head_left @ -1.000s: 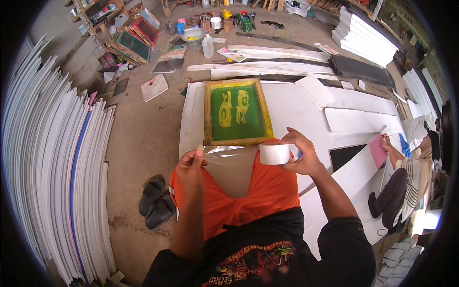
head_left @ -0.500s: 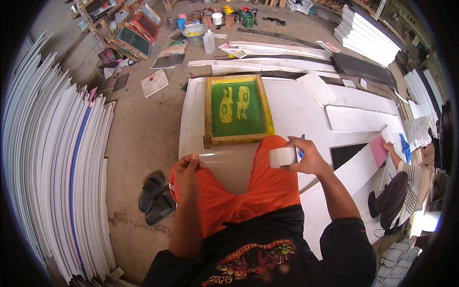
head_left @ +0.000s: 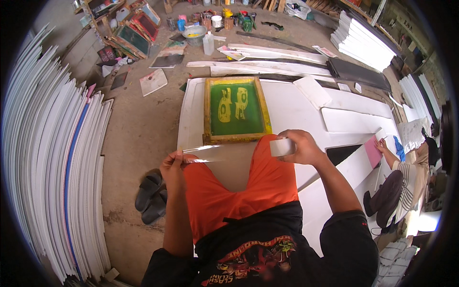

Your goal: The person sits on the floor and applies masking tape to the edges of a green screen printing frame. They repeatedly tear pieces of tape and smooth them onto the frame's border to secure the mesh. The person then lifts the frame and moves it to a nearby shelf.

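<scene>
My right hand (head_left: 301,147) is wrapped round a wide roll of packing tape (head_left: 283,148) above my right thigh. A clear strip of tape (head_left: 208,153) runs from the roll across my lap toward the left, glinting along its left part. At its far left, my left hand (head_left: 173,162) pinches the loose end between thumb and fingers. Just beyond the strip lies a wooden-framed printing screen (head_left: 208,110), with green mesh and two pale yellow motifs, flat on a white board (head_left: 287,110).
Tall stacks of white sheets (head_left: 52,158) stand at left. Black sandals (head_left: 152,198) lie on the floor beside me. At right another person's hand (head_left: 381,145) rests by a pink sheet (head_left: 370,152). Paint pots (head_left: 216,21) and a white bottle (head_left: 208,44) stand at the back.
My left hand has moved left and slightly up, away from the roll, so the stretched strip is longer. My right hand has turned the roll slightly and risen a little.
</scene>
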A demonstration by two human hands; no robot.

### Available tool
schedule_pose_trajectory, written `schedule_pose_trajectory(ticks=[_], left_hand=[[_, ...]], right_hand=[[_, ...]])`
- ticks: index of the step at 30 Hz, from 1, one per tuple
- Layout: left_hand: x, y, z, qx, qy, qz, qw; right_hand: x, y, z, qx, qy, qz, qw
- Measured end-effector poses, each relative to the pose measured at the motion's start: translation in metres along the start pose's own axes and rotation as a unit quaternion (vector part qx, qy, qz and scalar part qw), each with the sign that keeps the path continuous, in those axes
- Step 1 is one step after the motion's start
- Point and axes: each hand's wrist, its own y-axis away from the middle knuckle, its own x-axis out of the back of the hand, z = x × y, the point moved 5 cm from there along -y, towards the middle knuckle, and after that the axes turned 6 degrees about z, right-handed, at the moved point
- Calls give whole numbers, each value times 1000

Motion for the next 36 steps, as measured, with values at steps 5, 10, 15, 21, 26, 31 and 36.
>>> schedule_pose_trajectory(ticks=[5,10,15,21,26,31,36], left_hand=[[17,-3,3,10,6,6,1000],[29,-1,10,-25,23,18,999],[29,-2,24,-48,32,18,998],[36,-24,30,-26,3,38,999],[33,-51,26,-11,5,14,1000],[27,-80,13,-7,12,17,1000],[21,-95,4,10,-45,11,999]], right_hand=[[4,0,-1,-15,-134,54,989],[4,-9,-22,-13,-28,4,1000],[11,-24,-25,7,193,-64,979],[19,-37,-41,45,-18,41,998],[17,-47,-42,18,84,-17,996],[10,-62,-30,-1,259,-76,963],[0,-58,1,-24,151,14,988]])
